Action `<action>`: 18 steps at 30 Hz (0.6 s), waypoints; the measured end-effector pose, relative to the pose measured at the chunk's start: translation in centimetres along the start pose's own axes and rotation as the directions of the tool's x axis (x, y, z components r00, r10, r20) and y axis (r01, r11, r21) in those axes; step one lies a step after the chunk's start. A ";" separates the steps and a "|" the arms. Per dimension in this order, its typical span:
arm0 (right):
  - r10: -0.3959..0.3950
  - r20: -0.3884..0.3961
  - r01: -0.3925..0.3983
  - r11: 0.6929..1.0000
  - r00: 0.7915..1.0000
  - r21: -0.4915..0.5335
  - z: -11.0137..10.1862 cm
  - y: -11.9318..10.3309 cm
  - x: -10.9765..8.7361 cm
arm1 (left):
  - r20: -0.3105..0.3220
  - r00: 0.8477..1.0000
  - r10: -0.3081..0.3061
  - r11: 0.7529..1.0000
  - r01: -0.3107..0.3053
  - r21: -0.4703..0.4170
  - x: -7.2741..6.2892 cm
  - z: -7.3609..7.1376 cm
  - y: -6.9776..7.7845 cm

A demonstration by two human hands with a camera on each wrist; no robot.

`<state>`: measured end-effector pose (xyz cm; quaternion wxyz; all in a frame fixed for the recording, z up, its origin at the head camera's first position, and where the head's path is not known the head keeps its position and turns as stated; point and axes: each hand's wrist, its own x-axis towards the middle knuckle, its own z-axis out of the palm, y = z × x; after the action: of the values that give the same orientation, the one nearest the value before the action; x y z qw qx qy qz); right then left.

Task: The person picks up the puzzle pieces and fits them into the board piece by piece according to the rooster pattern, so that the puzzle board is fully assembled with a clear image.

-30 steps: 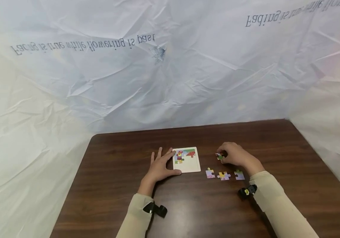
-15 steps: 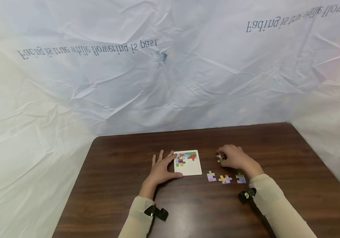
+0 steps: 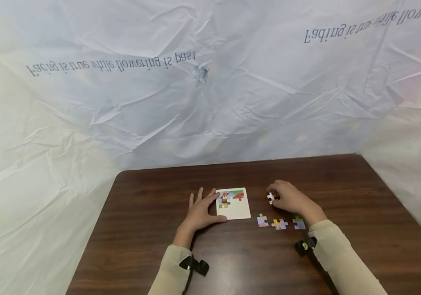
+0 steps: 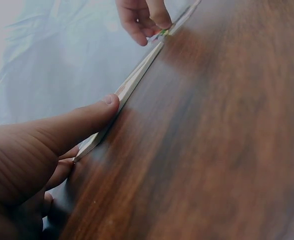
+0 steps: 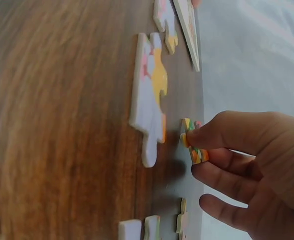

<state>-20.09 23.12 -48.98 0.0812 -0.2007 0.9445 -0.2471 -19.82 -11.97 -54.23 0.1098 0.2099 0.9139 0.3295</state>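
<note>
In the head view, my left hand (image 3: 199, 215) rests spread beside a shallow square puzzle board (image 3: 237, 212). Its thumb touches the near edge and its index finger the upper left side. Part of a colourful picture fills the board's top and left; the other part is bare and pale. Right of the board, my right hand (image 3: 289, 197) pinches a small jigsaw piece (image 3: 270, 198) between thumb and fingers. The right wrist view shows green, yellow and orange on this piece (image 5: 195, 147), held just above the table.
Three loose jigsaw pieces lie in a row before my right hand: a lilac one (image 3: 262, 220), a yellow and lilac one (image 3: 279, 224) and a green and lilac one (image 3: 299, 223). Beyond the brown table (image 3: 151, 192) hangs a wrinkled white sheet (image 3: 151, 119).
The piece in my right fingers has been turned: its green and red showed before, a pale lilac part shows now. My left hand stays at the board. The head view has shifted slightly.
</note>
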 end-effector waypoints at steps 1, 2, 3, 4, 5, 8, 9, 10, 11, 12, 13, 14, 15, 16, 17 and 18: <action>0.000 -0.003 0.001 1.000 1.000 0.000 0.0 0.0 0.0 | 0.000 1.000 0.001 1.000 -0.001 0.003 0.0 0.0 0.0; -0.001 -0.006 0.001 1.000 1.000 0.000 0.1 0.0 0.1 | -0.002 1.000 0.002 1.000 -0.002 0.005 0.1 0.0 -0.1; -0.003 -0.011 0.003 1.000 1.000 0.001 0.1 0.0 0.1 | -0.003 1.000 0.002 1.000 -0.002 0.007 0.1 0.1 -0.1; -0.005 -0.018 0.005 1.000 1.000 -0.002 0.1 0.0 0.1 | -0.004 1.000 0.003 1.000 -0.003 0.009 0.1 0.1 -0.1; -0.005 -0.026 0.005 1.000 1.000 -0.003 0.1 0.0 0.1 | -0.005 1.000 0.004 1.000 -0.004 0.010 0.2 0.1 -0.2; -0.008 -0.051 0.008 1.000 0.999 -0.011 0.2 0.1 -0.1 | -0.006 1.000 0.007 1.000 -0.007 0.007 0.3 0.1 -0.2; -0.014 -0.056 0.013 1.000 0.998 -0.014 0.2 0.1 -0.1 | -0.005 1.000 0.007 1.000 -0.007 0.006 0.3 0.1 -0.2; -0.015 -0.057 0.014 1.000 0.998 -0.018 0.3 0.2 -0.2 | -0.003 1.000 0.009 1.000 -0.009 0.005 0.3 0.1 -0.2; -0.024 -0.053 0.023 0.999 0.998 -0.022 0.2 0.2 -0.2 | -0.002 1.000 0.009 1.000 -0.009 0.005 0.3 0.1 -0.2; -0.030 -0.046 0.029 0.999 0.999 -0.026 0.2 0.2 -0.3 | 0.000 1.000 0.009 1.000 -0.009 0.004 0.3 0.0 -0.2; -0.037 -0.034 0.036 0.999 0.999 -0.031 0.2 0.2 -0.3 | 0.002 1.000 0.007 1.000 -0.007 0.003 0.3 0.0 -0.2; -0.041 -0.021 0.040 0.999 0.999 -0.034 0.1 0.2 -0.3 | 0.003 1.000 0.007 1.000 -0.007 0.001 0.4 -0.1 -0.2; -0.043 -0.007 0.043 0.998 0.999 -0.037 0.1 0.2 -0.2 | 0.004 1.000 0.006 1.000 -0.006 -0.002 0.4 -0.1 -0.2; -0.041 0.005 0.041 0.998 0.999 -0.041 0.1 0.2 -0.2 | 0.002 1.000 0.010 1.000 -0.010 -0.005 0.4 -0.2 -0.2; -0.041 0.014 0.041 0.998 0.999 -0.048 0.0 0.2 -0.2 | 0.002 1.000 0.010 1.000 -0.010 -0.006 0.5 -0.2 -0.2; -0.032 0.019 0.033 0.998 0.999 -0.052 0.0 0.2 -0.1 | 0.002 1.000 0.011 1.000 -0.011 -0.008 0.5 -0.3 -0.2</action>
<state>-20.07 23.34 -49.08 0.0806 -0.2203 0.9465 -0.2217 -20.43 -12.02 -54.15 0.1096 0.2146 0.9114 0.3336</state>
